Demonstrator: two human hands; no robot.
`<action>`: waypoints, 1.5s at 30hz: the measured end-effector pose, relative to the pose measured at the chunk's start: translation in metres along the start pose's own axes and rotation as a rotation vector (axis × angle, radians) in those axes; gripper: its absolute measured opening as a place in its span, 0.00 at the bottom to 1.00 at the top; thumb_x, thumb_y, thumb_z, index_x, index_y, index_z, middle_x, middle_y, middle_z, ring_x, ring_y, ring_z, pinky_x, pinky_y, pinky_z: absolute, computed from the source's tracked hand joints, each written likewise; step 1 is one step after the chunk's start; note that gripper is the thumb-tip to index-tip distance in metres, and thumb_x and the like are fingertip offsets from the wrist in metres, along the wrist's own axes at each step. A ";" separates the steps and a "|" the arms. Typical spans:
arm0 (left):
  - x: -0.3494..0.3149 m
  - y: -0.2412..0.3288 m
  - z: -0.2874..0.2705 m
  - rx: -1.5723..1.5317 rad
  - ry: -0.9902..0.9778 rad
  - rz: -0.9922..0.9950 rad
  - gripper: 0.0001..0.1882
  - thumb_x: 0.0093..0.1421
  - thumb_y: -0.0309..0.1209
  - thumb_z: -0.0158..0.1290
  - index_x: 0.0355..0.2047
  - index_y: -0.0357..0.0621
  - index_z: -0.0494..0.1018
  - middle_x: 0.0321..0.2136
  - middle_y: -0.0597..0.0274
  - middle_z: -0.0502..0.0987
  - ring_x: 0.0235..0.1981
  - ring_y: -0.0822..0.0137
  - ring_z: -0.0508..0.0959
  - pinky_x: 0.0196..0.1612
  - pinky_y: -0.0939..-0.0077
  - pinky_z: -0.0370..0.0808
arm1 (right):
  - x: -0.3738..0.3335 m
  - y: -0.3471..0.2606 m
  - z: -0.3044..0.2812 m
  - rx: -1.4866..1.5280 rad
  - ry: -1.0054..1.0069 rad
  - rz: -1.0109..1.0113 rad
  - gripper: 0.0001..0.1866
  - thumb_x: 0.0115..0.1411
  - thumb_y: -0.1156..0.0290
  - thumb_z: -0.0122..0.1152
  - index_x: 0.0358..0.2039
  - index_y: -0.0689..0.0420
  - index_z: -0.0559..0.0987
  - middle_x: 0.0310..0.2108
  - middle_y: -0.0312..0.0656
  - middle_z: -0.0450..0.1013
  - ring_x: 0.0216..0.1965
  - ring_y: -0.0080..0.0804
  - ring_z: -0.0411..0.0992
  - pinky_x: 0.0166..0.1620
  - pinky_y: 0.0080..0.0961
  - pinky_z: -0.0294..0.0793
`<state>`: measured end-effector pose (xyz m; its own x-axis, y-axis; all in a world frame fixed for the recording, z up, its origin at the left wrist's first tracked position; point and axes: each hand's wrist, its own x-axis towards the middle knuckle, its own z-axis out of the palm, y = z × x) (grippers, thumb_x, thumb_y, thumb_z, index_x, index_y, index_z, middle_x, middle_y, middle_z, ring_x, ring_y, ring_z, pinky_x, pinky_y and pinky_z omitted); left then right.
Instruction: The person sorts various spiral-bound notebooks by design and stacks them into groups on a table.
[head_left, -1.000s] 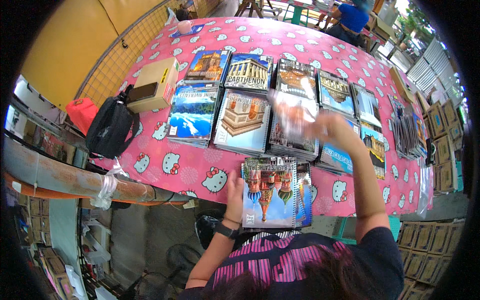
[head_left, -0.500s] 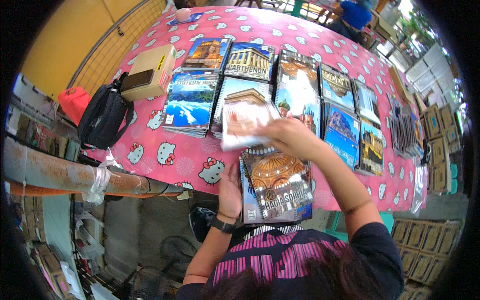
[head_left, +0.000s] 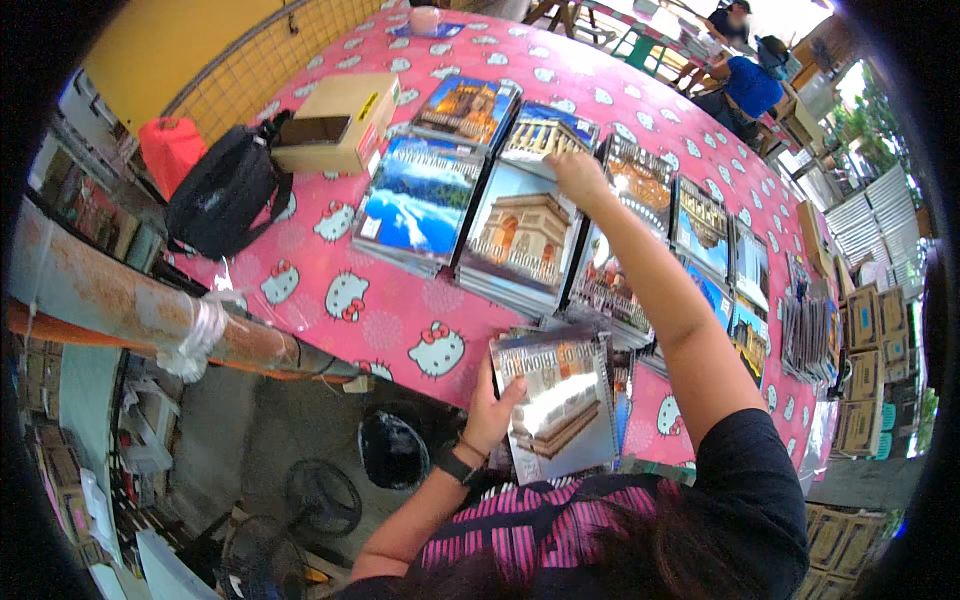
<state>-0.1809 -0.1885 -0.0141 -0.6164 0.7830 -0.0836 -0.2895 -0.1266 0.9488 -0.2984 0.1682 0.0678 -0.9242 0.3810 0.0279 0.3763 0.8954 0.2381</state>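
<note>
My left hand (head_left: 492, 408) is closed around the left edge of a small pile of spiral notebooks at the table's near edge, thumb on the cover. On top of that pile lies an upside-down notebook with a stone arch on its cover (head_left: 560, 415), bright with glare. Farther away, my right hand (head_left: 578, 180) has its fingers curled at the lower edge of a notebook with a columned temple (head_left: 545, 132); its fingertips are partly hidden. Just below that hand is a stack of arch notebooks (head_left: 522, 235). My right forearm covers part of the stacks to its right.
More notebook stacks stand in two rows, including one with a waterfall cover (head_left: 418, 195). At the left are a cardboard box (head_left: 345, 100) with a phone on it, a black bag (head_left: 222, 195) and a rusty pipe (head_left: 120, 285). People sit at a far table.
The arch notebook, blurred in my right hand before, now lies on the near pile under my left thumb. My right hand has moved away to the temple stack. The view has shifted.
</note>
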 end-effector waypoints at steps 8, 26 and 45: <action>0.005 0.029 -0.002 -0.688 0.053 0.007 0.38 0.63 0.54 0.33 0.63 0.40 0.40 0.60 0.53 0.51 0.61 0.63 0.54 0.61 0.68 0.51 | -0.170 0.008 -0.149 0.821 -0.329 -0.583 0.16 0.51 0.69 0.58 0.41 0.58 0.76 0.31 0.43 0.74 0.37 0.40 0.72 0.42 0.30 0.70; 0.002 0.023 -0.026 -1.078 -0.024 0.021 0.39 0.62 0.58 0.24 0.62 0.39 0.44 0.60 0.52 0.54 0.60 0.59 0.56 0.62 0.66 0.50 | -0.173 -0.087 -0.190 0.224 -0.358 -0.652 0.21 0.46 0.65 0.61 0.44 0.50 0.77 0.23 0.41 0.73 0.30 0.36 0.73 0.37 0.34 0.71; 0.002 0.021 0.012 0.278 0.088 0.233 0.41 0.50 0.28 0.51 0.62 0.37 0.43 0.62 0.43 0.45 0.64 0.51 0.44 0.64 0.64 0.41 | 0.176 -0.053 0.047 0.164 0.223 -0.273 0.22 0.59 0.53 0.47 0.51 0.48 0.69 0.44 0.51 0.71 0.46 0.48 0.70 0.46 0.38 0.69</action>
<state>-0.1794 -0.1823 0.0095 -0.7062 0.6959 0.1301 0.0685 -0.1157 0.9909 -0.4775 0.1987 0.0150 -0.9765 0.0802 0.2001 0.1033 0.9888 0.1077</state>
